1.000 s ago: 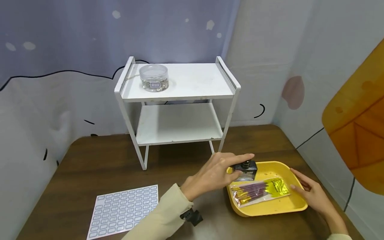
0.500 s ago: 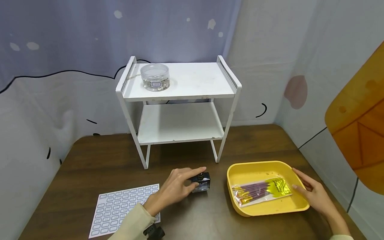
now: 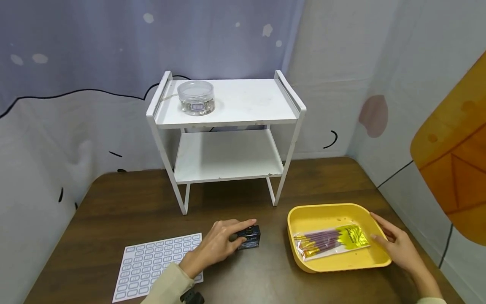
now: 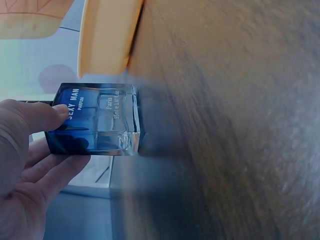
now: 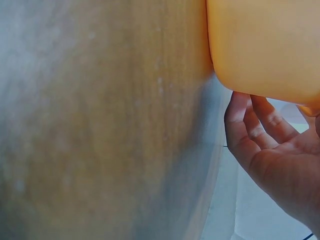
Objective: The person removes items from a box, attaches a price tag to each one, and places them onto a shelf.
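The left hand (image 3: 218,240) grasps a dark glass perfume bottle (image 3: 251,237) at the lower centre of the head view. Its thumb presses the front face, where the left wrist view shows pale lettering that includes "Paris", and the index finger stretches over the top. The bottle stands upright, its base right at the brown table (image 3: 273,278); whether it bears fully on the wood is hard to tell. The glass is deep blue toward the top and clear near the base.

At the lower right of the head view, the right hand (image 3: 402,247) pinches the right-hand rim of a yellow tray (image 3: 364,259), thumb on the inner side and fingers outside. In the tray lies a clear packet of brushes (image 3: 330,241) with purple handles and a shiny gold end. The bottle is to the left of the tray, apart from it.

A sheet of labels (image 3: 152,266) lies flat at the lower left, partly covered by the left sleeve (image 3: 168,285). In the upper centre, a white two-tier rack (image 3: 247,101) stands on the table, with a clear round jar (image 3: 196,99) on the left of its top shelf.
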Demonstrator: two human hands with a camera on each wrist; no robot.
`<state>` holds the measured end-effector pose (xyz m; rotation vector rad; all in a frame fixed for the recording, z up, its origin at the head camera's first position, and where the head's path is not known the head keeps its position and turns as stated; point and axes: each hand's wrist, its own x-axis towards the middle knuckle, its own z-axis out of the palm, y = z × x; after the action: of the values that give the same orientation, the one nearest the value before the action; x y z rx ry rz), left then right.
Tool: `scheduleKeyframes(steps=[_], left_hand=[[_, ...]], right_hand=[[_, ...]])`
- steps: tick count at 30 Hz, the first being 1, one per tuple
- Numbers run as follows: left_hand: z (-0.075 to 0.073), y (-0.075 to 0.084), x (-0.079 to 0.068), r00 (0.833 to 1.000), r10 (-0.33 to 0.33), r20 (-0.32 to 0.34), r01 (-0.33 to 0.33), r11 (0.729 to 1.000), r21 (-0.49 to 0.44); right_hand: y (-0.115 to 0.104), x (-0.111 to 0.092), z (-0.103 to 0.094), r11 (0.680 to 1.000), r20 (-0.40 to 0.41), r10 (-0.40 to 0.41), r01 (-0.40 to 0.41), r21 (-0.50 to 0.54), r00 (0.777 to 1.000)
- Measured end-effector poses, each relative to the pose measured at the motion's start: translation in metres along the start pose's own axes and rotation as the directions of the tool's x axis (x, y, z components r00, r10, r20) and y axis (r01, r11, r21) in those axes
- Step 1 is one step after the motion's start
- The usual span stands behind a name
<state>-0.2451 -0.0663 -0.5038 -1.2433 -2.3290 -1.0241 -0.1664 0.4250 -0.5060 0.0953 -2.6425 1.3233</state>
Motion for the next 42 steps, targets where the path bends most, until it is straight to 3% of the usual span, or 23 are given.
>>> scheduleKeyframes(steps=[8,20,27,32,34,37,39,42], left_hand=[[-0.002,0.000,0.000,1.000,0.015,0.027,-0.016,1.000,0.013],[-0.003,-0.001,-0.004,0.998,0.048,0.038,-0.050,0.998,0.037],[-0.004,0.001,-0.007,1.000,-0.021,0.019,0.019,0.997,0.081],[-0.018,0.002,-0.017,0.989,-0.122,-0.086,0.134,0.980,0.147],[-0.029,0.000,-0.026,0.975,-0.170,-0.143,0.196,0.962,0.191],[-0.050,-0.003,-0.045,0.936,-0.288,-0.203,0.333,0.910,0.247],[-0.067,-0.005,-0.060,0.891,-0.404,-0.207,0.446,0.862,0.240],[-0.093,-0.011,-0.084,0.793,-0.592,-0.143,0.609,0.763,0.217]], right_hand=[[-0.001,0.001,-0.001,0.999,0.014,0.038,-0.038,0.011,0.999],[-0.003,0.001,-0.001,1.000,0.020,0.021,-0.021,-0.003,1.000],[-0.002,0.001,-0.002,0.998,0.000,-0.017,0.016,-0.057,1.000],[-0.007,0.003,-0.008,0.984,-0.040,0.030,-0.037,-0.174,0.999],[-0.011,0.005,-0.012,0.969,-0.083,0.036,-0.055,-0.242,0.996],[-0.022,0.010,-0.016,0.944,-0.160,0.032,-0.082,-0.320,0.987],[-0.033,0.014,-0.016,0.932,-0.199,0.032,-0.101,-0.348,0.980],[-0.053,0.020,-0.013,0.932,-0.219,0.039,-0.115,-0.344,0.975]])
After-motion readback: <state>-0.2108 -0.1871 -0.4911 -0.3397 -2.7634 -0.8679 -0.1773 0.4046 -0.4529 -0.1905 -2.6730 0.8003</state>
